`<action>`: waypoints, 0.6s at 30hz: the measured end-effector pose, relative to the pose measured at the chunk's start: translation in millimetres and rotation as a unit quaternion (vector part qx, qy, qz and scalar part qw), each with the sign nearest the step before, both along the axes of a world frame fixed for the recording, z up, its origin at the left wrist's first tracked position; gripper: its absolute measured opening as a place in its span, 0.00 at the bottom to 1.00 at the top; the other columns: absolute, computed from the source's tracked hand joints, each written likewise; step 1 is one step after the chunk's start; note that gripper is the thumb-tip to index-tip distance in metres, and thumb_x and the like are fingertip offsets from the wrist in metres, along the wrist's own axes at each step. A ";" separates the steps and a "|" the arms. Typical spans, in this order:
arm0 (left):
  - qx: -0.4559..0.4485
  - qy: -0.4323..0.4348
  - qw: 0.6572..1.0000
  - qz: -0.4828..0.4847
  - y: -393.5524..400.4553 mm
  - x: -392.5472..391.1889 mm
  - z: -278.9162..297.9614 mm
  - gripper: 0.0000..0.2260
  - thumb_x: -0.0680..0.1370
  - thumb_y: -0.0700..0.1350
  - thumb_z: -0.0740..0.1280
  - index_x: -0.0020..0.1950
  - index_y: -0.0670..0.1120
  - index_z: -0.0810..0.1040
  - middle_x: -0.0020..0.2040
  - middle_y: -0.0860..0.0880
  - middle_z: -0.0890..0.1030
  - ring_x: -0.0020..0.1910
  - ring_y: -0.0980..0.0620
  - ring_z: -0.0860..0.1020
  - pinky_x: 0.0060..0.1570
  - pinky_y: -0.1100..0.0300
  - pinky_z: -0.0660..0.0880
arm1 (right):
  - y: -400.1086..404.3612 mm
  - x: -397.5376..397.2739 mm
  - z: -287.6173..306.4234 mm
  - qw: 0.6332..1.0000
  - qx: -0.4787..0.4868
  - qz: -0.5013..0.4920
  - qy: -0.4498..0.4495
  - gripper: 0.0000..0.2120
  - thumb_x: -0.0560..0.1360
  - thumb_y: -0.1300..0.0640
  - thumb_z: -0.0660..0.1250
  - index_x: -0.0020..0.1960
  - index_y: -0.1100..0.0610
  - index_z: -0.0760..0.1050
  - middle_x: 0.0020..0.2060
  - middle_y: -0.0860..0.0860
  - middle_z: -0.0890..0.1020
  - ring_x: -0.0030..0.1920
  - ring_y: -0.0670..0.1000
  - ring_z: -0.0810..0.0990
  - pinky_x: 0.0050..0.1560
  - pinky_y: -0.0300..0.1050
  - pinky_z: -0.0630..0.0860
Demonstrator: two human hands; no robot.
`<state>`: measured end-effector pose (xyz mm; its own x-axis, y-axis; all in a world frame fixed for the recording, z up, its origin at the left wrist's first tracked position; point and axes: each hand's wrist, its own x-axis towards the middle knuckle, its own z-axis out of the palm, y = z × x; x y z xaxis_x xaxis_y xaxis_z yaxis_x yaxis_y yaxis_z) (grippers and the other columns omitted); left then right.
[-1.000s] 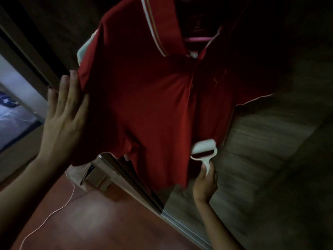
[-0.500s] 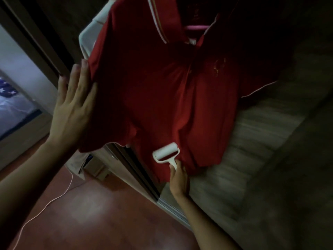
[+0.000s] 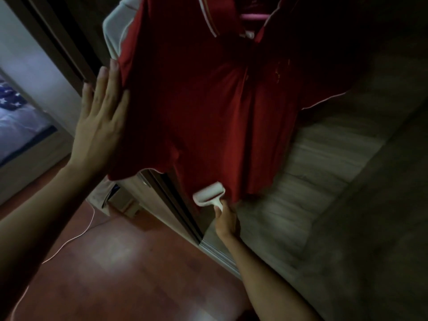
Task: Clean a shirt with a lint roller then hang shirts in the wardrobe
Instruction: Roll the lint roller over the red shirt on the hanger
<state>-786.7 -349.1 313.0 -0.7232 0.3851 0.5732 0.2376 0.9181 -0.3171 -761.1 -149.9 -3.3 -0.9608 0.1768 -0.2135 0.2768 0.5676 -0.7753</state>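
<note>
A: Where's the shirt [image 3: 208, 107]?

B: Hanging up on a pink hanger [image 3: 253, 17], right in front of a wood-look wardrobe door [image 3: 324, 163]. It's red, soft and floppy, w/ a white stripe along the collar edge and thin white trim on the sleeve.

A: And the lint roller [image 3: 209, 193]?

B: At the very bottom hem of the shirt, on the front. White, round drum like a little tube, short flat plastic handle.

A: Who's got it?

B: Right hand [image 3: 225, 222]. Fingers curl round the handle from below, thumb up near the drum.

A: Left hand [image 3: 99, 121]?

B: Flat, fingers straight and together, holding nothing. Palm pushes on the shirt's side by the sleeve, so the cloth bunches a bit there.

A: Other stuff?

B: Something white [image 3: 113, 31] behind the shirt, can't tell what. Floor [image 3: 129, 269] is smooth, shiny, reddish. Thin white cord [image 3: 69, 239] snakes over it. Small box-like thing [image 3: 122, 200] low by the door, too dark to tell. Far left, blue cloth w/ white stars [image 3: 9, 98].
</note>
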 end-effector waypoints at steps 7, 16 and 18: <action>0.007 -0.004 1.000 -0.024 9.4 8.0 -6.8 0.38 0.75 0.35 0.67 0.77 0.42 0.46 0.78 0.37 0.46 0.76 0.48 0.36 0.75 0.48 0.38 | 25.8 32.2 -10.0 1.000 0.009 -0.015 -0.017 0.17 0.81 0.47 0.57 0.69 0.47 0.67 0.59 0.54 0.77 0.56 0.55 0.79 0.52 0.49 0.76; 0.056 0.021 0.993 -0.100 23.2 15.3 -23.6 0.32 0.75 0.32 0.66 0.75 0.35 0.55 0.77 0.36 0.50 0.76 0.39 0.49 0.75 0.46 0.43 | 66.3 44.2 61.1 0.985 -0.013 -0.118 0.121 0.16 0.80 0.48 0.59 0.66 0.46 0.70 0.55 0.54 0.80 0.54 0.56 0.79 0.46 0.43 0.70; 0.070 0.027 0.985 -0.152 24.9 15.9 -27.9 0.28 0.76 0.30 0.64 0.74 0.33 0.57 0.76 0.33 0.54 0.75 0.35 0.53 0.73 0.39 0.52 | 68.1 52.7 78.1 0.977 -0.017 -0.140 0.157 0.17 0.78 0.45 0.61 0.66 0.46 0.70 0.54 0.52 0.80 0.54 0.55 0.80 0.49 0.45 0.74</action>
<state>-770.8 -324.2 285.2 -0.5528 0.4943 0.6708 0.4954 0.8423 -0.2124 -708.4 -81.8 74.9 -0.8946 0.4408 0.0731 0.1635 0.4753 -0.8645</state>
